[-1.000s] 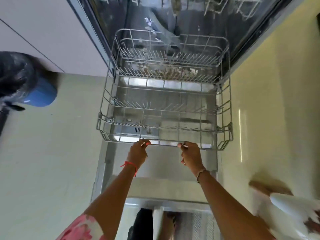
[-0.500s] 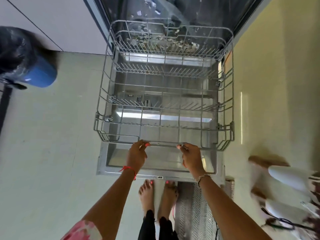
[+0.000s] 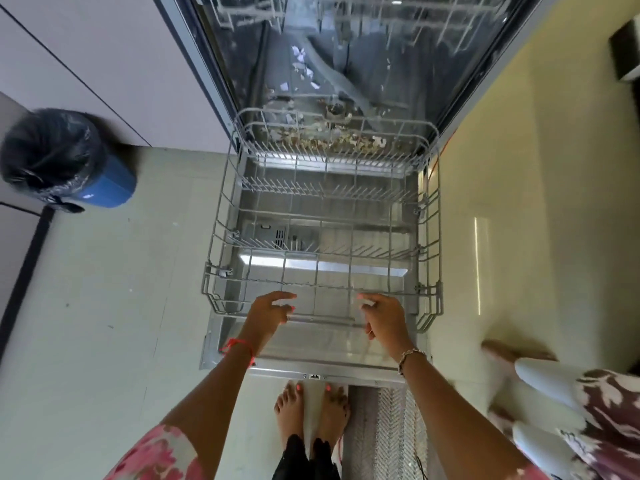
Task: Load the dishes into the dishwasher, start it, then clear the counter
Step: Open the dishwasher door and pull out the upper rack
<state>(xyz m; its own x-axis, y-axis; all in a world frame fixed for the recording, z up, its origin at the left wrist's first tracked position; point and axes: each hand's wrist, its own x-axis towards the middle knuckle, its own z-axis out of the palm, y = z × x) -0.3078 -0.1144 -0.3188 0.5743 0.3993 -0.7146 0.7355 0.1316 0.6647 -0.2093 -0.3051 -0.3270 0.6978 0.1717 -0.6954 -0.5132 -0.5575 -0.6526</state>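
Rack: the grey wire lower dishwasher rack (image 3: 325, 319) stands pulled out over the flat-lying steel dishwasher door (image 3: 311, 349).
Left hand: the left hand (image 3: 270, 311) is at the rack's front rail, grip wide, fingers loosely spread, holding nothing.
Right hand: the right hand (image 3: 384, 320) is at the same rail, grip wide, fingers relaxed; I cannot tell whether it touches the wire.
Tub: the dark dishwasher interior (image 3: 346, 64) lies behind the rack, with pale scraps of debris (image 3: 332, 142) strewn at the rack's rear edge.
Floor: a round blue bin with a black liner (image 3: 104, 185) stands at far left; bare feet (image 3: 311, 410) are at the door's near edge, beside a grey patterned mat (image 3: 388, 427).
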